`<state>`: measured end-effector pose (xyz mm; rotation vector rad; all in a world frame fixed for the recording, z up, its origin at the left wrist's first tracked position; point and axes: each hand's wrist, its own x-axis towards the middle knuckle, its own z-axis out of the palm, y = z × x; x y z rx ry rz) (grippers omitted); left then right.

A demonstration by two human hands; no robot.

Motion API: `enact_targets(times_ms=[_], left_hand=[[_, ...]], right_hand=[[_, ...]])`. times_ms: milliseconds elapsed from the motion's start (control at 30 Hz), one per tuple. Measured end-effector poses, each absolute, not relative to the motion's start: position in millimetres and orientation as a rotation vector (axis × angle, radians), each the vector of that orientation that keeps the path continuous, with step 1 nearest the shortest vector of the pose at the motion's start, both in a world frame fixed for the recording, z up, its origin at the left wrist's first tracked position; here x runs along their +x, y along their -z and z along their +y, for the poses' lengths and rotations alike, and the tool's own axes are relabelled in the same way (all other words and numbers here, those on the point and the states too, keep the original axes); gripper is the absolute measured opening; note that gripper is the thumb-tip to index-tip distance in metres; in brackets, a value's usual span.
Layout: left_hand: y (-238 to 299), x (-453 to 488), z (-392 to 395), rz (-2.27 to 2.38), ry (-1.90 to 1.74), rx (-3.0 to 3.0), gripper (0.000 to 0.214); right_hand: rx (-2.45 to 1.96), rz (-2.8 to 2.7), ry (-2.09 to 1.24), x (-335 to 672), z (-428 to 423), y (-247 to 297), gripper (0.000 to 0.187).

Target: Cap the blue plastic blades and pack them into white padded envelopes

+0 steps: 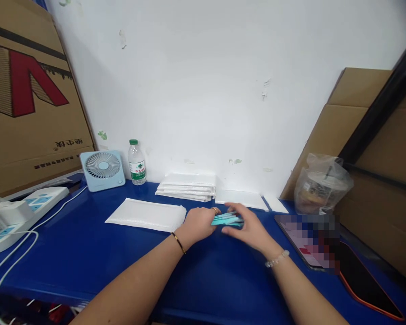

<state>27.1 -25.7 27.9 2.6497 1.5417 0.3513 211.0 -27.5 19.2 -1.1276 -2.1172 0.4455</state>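
Both my hands meet over the blue table (88, 262) at its middle. My left hand (199, 224), with a ring and a thin dark bracelet, is closed on the left end of a small stack of teal cards (227, 220). My right hand (249, 228), wearing a bead bracelet, curls round the stack's right side. A white padded envelope (146, 215) lies flat just left of my left hand. Behind the hands a pile of white padded envelopes (187, 186) rests against the wall, with loose white sheets (241, 198) beside it.
A small blue desk fan (102, 169) and a water bottle (136, 163) stand at the back left. White power strips (27, 210) with cables lie at the left edge. A tablet (307, 241), a dark phone (365, 280) and a bagged drink cup (320, 185) sit right. Cardboard boxes (27, 90) flank both sides.
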Motion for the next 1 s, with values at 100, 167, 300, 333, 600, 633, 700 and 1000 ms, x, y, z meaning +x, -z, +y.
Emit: enact_targets(times_ms=[100, 167, 300, 333, 600, 633, 700, 1000], left_hand=[[-26, 28, -26, 1.39, -0.399, 2.548, 0.03], [-24, 28, -25, 1.305, -0.385, 2.518, 0.03], [-20, 24, -23, 1.365, -0.274, 2.488, 0.043], [-19, 25, -25, 1.415, -0.23, 2.495, 0.046], [-35, 27, -46, 1.402, -0.087, 2.683, 0.1], [-41, 16, -42, 1.343, -0.108, 2.714, 0.117], [-50, -14, -29, 1.361, -0.122, 2.752, 0.127], [-42, -88, 14, 1.667, 0.037, 2.247, 0.08]], right_hand=[[-0.999, -1.83, -0.533, 208, -30, -24, 0.041], [-0.967, -1.891, -0.487, 203, -35, -27, 0.041], [-1.098, -2.302, -0.087, 193, -45, -29, 0.053], [-1.173, -2.398, 0.004, 191, -46, -27, 0.049], [-1.616, -2.643, 0.058, 178, -40, -6, 0.018], [-1.622, -2.632, 0.063, 182, -37, -6, 0.018], [-1.643, -2.585, 0.033, 192, -31, -8, 0.015], [-1.465, -2.277, -0.491, 228, -17, -11, 0.018]])
